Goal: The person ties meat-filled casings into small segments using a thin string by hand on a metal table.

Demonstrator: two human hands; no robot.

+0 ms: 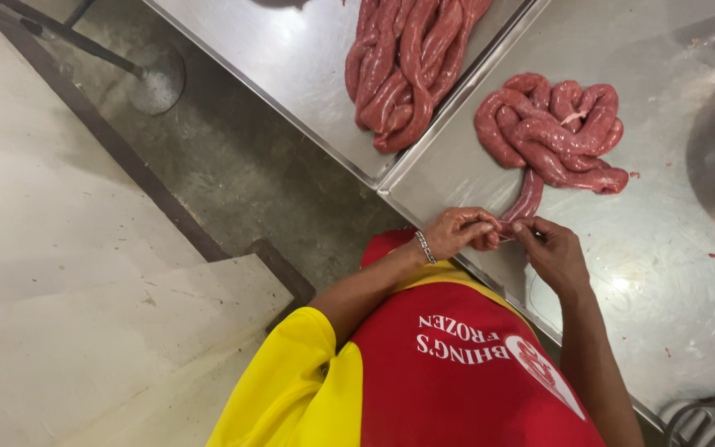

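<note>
Head view looks steeply down over a red and yellow shirt (424, 372) onto a steel table (664, 273). Both hands meet at the table's near edge, about the centre of the picture. The left hand (457, 232), with a thin bracelet (425, 247) at the wrist, is closed in a pinch on the loose end of a sausage rope (525, 201). The right hand (554, 252) pinches the same end from the 3 o'clock side, fingertips almost touching those of the left. They grip so close together, it seems, because the work is on one short point of the casing; whether they twist, tie or squeeze it I cannot tell.

From the pinch the rope runs up toward 1 o'clock into a loose coil (552, 132) lying on the table. The coil lies just beyond the hands, so the slack can feed toward them without dragging. Its far end is lost among the loops.

At 12 o'clock a second, longer bundle of sausage (407, 70) lies on a neighbouring steel table (291, 58), set apart across the seam between the two surfaces, probably to keep the two lots separate.

Small red scraps dot the table toward 3 o'clock. At 9 o'clock is a concrete floor (233, 165) with pale steps (59, 248), and a metal stand's round base (159, 79) at 11 o'clock.
</note>
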